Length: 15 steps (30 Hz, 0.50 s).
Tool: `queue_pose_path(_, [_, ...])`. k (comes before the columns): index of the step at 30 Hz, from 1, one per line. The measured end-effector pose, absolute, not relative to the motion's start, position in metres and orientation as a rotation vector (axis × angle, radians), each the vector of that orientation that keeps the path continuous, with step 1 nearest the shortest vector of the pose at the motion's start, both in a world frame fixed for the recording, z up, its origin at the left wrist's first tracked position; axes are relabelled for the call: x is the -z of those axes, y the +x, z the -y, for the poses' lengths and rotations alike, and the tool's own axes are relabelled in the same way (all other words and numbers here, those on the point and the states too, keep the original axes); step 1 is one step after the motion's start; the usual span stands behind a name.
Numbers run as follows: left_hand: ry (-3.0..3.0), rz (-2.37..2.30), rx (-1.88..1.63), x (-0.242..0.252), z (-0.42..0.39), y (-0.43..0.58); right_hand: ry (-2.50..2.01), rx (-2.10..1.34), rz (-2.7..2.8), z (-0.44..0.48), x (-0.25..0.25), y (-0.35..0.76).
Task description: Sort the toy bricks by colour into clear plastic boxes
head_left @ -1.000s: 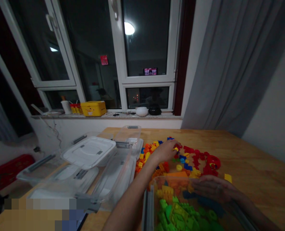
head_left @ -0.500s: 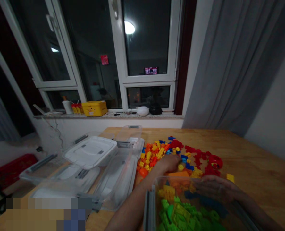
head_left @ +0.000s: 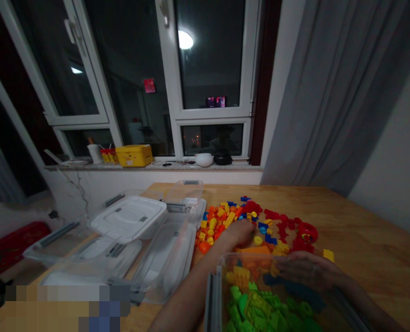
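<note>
A spread of red, orange, yellow and blue toy bricks (head_left: 260,221) lies on the wooden table (head_left: 364,230). My left hand (head_left: 240,232) rests among them near the clear bin's far rim, fingers curled down; what it holds is hidden. A clear plastic bin (head_left: 222,295) at the near edge contains green, yellow, orange and blue bricks (head_left: 256,304). My right hand (head_left: 305,269) lies on the bin's right side, fingers stretched along its wall, gripping it.
Several clear plastic bins and white lids (head_left: 128,219) are stacked on the table's left half. A yellow box (head_left: 134,155), cup (head_left: 94,153) and bowls (head_left: 204,159) line the windowsill. A grey curtain (head_left: 336,92) hangs at right. A red crate (head_left: 14,240) sits on the floor at left.
My left hand drew back from the far red and blue bricks toward the bin and now sits among the bricks just beyond its rim. My right hand stayed on the bin.
</note>
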<state>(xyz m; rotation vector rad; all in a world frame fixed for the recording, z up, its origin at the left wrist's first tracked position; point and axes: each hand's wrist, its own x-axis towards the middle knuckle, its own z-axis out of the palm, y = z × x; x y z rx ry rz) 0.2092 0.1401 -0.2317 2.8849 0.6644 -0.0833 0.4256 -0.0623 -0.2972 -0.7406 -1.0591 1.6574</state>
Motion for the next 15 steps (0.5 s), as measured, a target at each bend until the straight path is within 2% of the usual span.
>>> queue_pose_path(5, [2.855, -0.703, 0.201, 0.2299, -0.1411, 0.2081, -0.704, -1.59, 1.034, 0.0662, 0.3006, 0.4215])
queue_pose_path(15, [2.844, -0.642, 0.2, 0.2311, -0.1441, 0.2075, -0.766, -1.611, 1.043, 0.0634, 0.2993, 0.4242])
